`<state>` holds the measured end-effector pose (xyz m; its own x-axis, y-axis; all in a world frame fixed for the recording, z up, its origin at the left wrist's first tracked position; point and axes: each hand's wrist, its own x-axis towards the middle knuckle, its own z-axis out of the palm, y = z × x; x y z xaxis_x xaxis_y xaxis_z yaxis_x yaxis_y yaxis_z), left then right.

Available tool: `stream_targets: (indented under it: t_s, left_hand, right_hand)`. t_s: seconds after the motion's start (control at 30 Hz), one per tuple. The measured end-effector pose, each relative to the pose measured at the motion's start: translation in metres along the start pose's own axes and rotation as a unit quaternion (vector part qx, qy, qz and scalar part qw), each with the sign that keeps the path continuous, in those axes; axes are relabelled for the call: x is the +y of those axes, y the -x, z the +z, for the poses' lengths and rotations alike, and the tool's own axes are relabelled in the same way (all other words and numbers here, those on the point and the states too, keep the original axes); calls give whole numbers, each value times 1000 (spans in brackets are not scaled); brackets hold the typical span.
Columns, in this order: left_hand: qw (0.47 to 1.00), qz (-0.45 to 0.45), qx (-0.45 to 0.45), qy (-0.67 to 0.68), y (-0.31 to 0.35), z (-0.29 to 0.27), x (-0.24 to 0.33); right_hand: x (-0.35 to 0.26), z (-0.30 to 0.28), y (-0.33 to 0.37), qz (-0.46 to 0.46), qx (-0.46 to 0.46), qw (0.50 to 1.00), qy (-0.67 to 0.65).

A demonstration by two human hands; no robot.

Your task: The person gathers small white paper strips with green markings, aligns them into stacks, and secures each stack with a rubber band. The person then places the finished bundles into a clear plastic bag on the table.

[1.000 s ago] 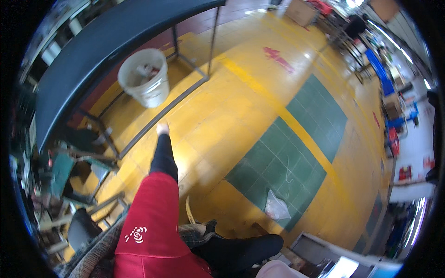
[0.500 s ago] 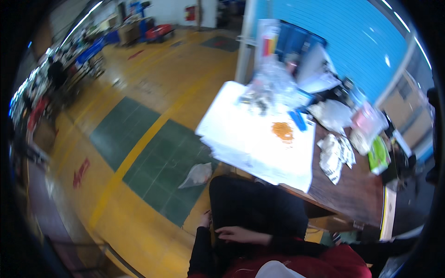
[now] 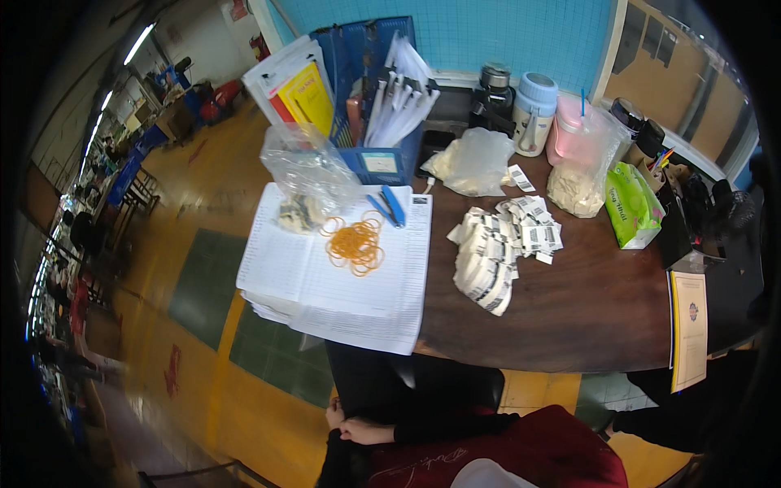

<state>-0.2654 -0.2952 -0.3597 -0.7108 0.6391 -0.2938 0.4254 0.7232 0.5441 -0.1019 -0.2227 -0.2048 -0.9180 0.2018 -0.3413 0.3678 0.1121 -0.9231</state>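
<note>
My left hand [image 3: 334, 413] and my right hand [image 3: 366, 431] are together over my lap, below the table's near edge. The right hand's fingers close round the left wrist; the left fingers are small and partly hidden. In front of them, a stack of printed sheets [image 3: 358, 313] overhangs the dark wooden table [image 3: 586, 317]. A loose heap of orange rubber bands [image 3: 355, 246] lies on the paper. Beside it are blue-handled snips [image 3: 392, 206] and a clear plastic bag [image 3: 305, 171] with small pieces inside. Bundles of white printed labels [image 3: 488, 272] rest to the right.
A blue file holder [image 3: 376, 165] with papers stands at the back. Further right are a cloudy plastic bag [image 3: 476, 163], a blue-and-white flask [image 3: 534, 114], a pink container [image 3: 567, 130], a green tissue pack [image 3: 633, 205] and a yellow-edged booklet [image 3: 689, 329]. Dark clothing [image 3: 675, 407] shows at lower right.
The view has swung right, so the table now sits nearer the middle and looks sharper. My right hand, stretched out apart before, now rests against my left wrist.
</note>
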Motion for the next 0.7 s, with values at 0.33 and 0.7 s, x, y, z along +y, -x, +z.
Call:
stream_targets:
  t_s: [0.33, 0.7]
  left_hand:
    - [865, 230, 250, 369, 154, -153, 303]
    - [876, 463, -91, 98, 115, -57, 522]
  right_hand:
    - [-90, -188, 272, -291, 86, 940, -154]
    - [-55, -214, 320, -67, 645, 740, -180]
